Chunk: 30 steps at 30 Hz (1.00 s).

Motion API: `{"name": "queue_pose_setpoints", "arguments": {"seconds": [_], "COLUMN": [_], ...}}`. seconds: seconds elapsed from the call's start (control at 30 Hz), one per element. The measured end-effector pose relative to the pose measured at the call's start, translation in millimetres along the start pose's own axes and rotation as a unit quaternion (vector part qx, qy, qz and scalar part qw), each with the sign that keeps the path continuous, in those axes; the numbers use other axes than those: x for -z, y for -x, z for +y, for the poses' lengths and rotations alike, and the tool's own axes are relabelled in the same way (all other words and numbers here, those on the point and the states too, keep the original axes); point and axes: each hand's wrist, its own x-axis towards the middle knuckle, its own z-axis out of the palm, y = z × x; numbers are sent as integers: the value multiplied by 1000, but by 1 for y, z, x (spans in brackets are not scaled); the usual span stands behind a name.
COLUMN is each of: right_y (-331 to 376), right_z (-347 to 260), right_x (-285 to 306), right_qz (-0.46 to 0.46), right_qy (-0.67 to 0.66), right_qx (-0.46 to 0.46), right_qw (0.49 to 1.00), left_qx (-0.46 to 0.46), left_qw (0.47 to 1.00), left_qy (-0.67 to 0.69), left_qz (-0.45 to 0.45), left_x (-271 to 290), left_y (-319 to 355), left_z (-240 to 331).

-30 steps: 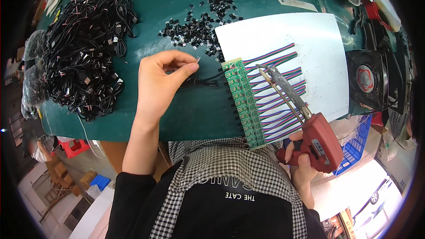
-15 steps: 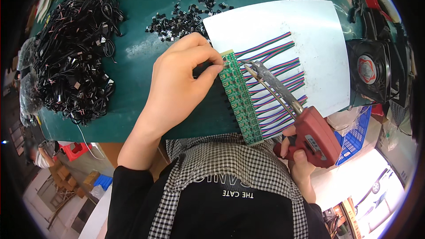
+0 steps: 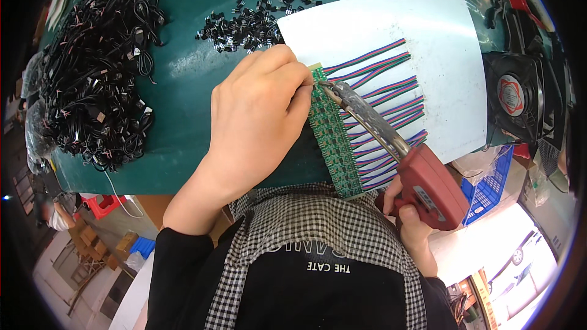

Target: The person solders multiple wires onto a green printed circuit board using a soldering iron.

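Observation:
A row of joined green circuit boards (image 3: 333, 137) lies at a slant near the table's front edge, with multicoloured flat ribbon wires (image 3: 391, 89) running out from its right side. My right hand (image 3: 411, 212) is wrapped round the handle of a red soldering gun (image 3: 431, 186). The gun's metal tip reaches the upper end of the boards, close to my left fingertips. At that same end, my left hand (image 3: 260, 113) is closed in a pinch at the boards' left edge. Whatever its fingers hold is hidden behind the knuckles.
A white sheet (image 3: 446, 36) lies under the wires. Small black connectors (image 3: 241, 29) are heaped beyond my left hand. Bundled black cables (image 3: 101, 73) cover the left of the green table (image 3: 183, 140). A black fan (image 3: 513, 95) stands at the right, above a blue basket (image 3: 489, 189).
The soldering gun's tip has moved up and left onto the boards' upper end. My left hand has shifted slightly right, its pinching fingertips now hidden from view.

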Motion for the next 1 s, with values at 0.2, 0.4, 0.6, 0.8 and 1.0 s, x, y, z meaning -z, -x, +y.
{"name": "queue_pose_setpoints", "arguments": {"seconds": [0.2,0.4,0.6,0.8,1.0], "right_y": [1,0,2,2,4], "right_z": [6,3,5,8,14], "right_x": [0,0,2,4,17], "right_qz": [14,-1,0,8,-108], "right_qy": [-10,-10,-9,-49,-158], "right_qx": [5,-16,-28,8,46], "right_qw": [1000,1000,1000,999,980], "left_qx": [1,19,23,24,25], "left_qw": [1000,999,999,999,998], "left_qy": [-12,-20,-25,-32,-41], "left_qz": [-16,-30,-35,-35,-40], "left_x": [1,4,4,3,4], "left_y": [-3,-4,-5,-5,-5], "left_z": [3,6,7,8,10]}}
